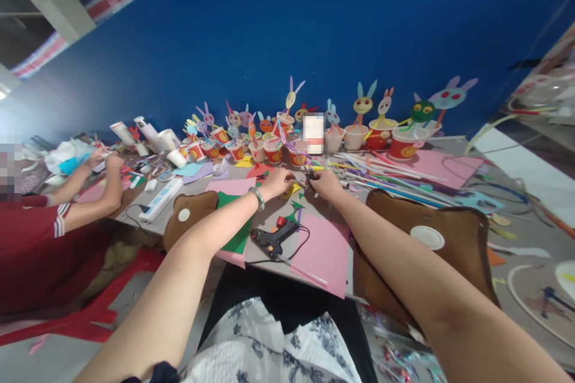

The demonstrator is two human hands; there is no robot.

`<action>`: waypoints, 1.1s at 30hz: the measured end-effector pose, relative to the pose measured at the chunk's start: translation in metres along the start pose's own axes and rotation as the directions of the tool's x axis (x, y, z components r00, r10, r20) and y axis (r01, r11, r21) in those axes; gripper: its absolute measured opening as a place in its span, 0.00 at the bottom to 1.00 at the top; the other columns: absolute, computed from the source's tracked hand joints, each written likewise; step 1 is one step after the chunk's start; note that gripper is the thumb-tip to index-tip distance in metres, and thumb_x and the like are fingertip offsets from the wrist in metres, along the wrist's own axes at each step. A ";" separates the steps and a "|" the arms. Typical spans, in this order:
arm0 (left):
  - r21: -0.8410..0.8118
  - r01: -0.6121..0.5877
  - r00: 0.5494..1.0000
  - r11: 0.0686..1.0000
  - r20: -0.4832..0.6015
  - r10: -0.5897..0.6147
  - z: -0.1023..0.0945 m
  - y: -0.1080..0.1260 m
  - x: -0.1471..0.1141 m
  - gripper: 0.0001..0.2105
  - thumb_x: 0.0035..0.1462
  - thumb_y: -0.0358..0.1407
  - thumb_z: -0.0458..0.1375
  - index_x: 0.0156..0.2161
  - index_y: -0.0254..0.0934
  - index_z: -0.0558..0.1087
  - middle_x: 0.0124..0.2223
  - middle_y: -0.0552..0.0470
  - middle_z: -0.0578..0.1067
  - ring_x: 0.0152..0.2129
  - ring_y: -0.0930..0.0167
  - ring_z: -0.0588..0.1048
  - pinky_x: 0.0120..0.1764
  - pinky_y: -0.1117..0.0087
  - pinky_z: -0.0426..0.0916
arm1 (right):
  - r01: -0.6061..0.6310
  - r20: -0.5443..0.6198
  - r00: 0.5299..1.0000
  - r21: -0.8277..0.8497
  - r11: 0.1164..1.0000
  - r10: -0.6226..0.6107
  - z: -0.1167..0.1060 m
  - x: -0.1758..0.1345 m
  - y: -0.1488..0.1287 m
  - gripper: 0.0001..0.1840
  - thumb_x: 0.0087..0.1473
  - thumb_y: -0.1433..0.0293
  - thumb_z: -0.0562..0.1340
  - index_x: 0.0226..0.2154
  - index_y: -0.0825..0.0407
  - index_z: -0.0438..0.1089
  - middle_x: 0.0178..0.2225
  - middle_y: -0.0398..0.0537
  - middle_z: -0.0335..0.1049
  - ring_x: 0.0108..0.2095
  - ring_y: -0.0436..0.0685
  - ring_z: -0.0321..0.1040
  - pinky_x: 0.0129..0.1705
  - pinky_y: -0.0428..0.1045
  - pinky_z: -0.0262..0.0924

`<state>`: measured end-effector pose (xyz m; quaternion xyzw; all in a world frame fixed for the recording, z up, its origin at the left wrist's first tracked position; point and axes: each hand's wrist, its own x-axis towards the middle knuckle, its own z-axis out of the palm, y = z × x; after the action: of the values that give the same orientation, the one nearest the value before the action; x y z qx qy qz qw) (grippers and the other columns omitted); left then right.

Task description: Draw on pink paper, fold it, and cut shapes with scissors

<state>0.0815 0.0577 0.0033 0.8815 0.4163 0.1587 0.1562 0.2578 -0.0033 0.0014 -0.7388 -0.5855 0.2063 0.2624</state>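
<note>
While the right hand (327, 184) is gripping a dark tool (311, 174) (scissors, maybe) over the worktop (268, 208) and the left hand (279, 184) is facing it, can't tell if it's pinching anything, keeping fingertips clear of the tip is probably mattering most.

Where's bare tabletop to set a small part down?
Bare tabletop shows between the green sheet and the glue gun, and a narrower patch between the power strip and left brown pad. Crowded: straws right of the right hand, and cups along the blue wall.
</note>
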 end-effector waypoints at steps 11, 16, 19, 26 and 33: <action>0.029 0.061 0.994 0.998 0.085 -0.063 0.006 0.012 0.007 0.07 0.54 0.33 0.62 0.37 0.32 0.80 0.39 0.39 0.81 0.38 0.62 0.78 0.43 0.65 0.70 | 0.002 0.008 1.000 0.059 0.998 -0.002 0.001 0.003 0.002 0.12 0.51 0.68 0.61 0.23 0.57 0.76 0.19 0.46 0.70 0.23 0.51 0.64 0.24 0.45 0.53; 0.012 0.130 0.985 0.991 0.114 -0.130 0.006 0.016 0.016 0.04 0.49 0.30 0.65 0.32 0.31 0.78 0.36 0.38 0.80 0.35 0.61 0.78 0.42 0.64 0.70 | 0.028 0.002 1.000 0.005 1.000 -0.028 0.002 0.002 0.001 0.11 0.50 0.68 0.62 0.22 0.56 0.76 0.20 0.46 0.71 0.24 0.52 0.64 0.24 0.45 0.51; -0.038 0.161 0.980 0.986 0.124 -0.156 0.006 0.016 0.020 0.03 0.47 0.29 0.66 0.28 0.32 0.77 0.33 0.42 0.80 0.32 0.64 0.77 0.40 0.66 0.71 | 0.046 0.005 0.999 -0.027 0.999 -0.046 0.002 0.001 -0.001 0.10 0.49 0.67 0.63 0.22 0.55 0.76 0.21 0.46 0.71 0.25 0.52 0.64 0.25 0.45 0.50; -0.218 0.170 0.985 0.961 -0.002 -0.174 -0.012 0.009 0.004 0.03 0.53 0.29 0.60 0.33 0.32 0.76 0.35 0.48 0.79 0.33 0.71 0.77 0.41 0.70 0.71 | 0.071 0.026 0.997 -0.076 0.995 -0.069 0.001 -0.002 -0.002 0.10 0.50 0.66 0.63 0.26 0.55 0.78 0.24 0.47 0.75 0.26 0.52 0.66 0.25 0.45 0.50; -0.535 0.204 0.977 0.820 0.060 -0.203 -0.055 -0.028 -0.052 0.08 0.47 0.29 0.64 0.32 0.34 0.68 0.25 0.57 0.72 0.23 0.75 0.72 0.31 0.73 0.68 | 0.089 0.046 0.995 -0.126 0.988 -0.084 0.003 -0.001 -0.003 0.10 0.50 0.68 0.63 0.31 0.55 0.80 0.31 0.51 0.79 0.30 0.55 0.70 0.27 0.45 0.51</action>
<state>0.0083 0.0419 0.0332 0.7528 0.4467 0.2512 0.4132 0.2530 -0.0037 0.0009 -0.7237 -0.6341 0.1716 0.2114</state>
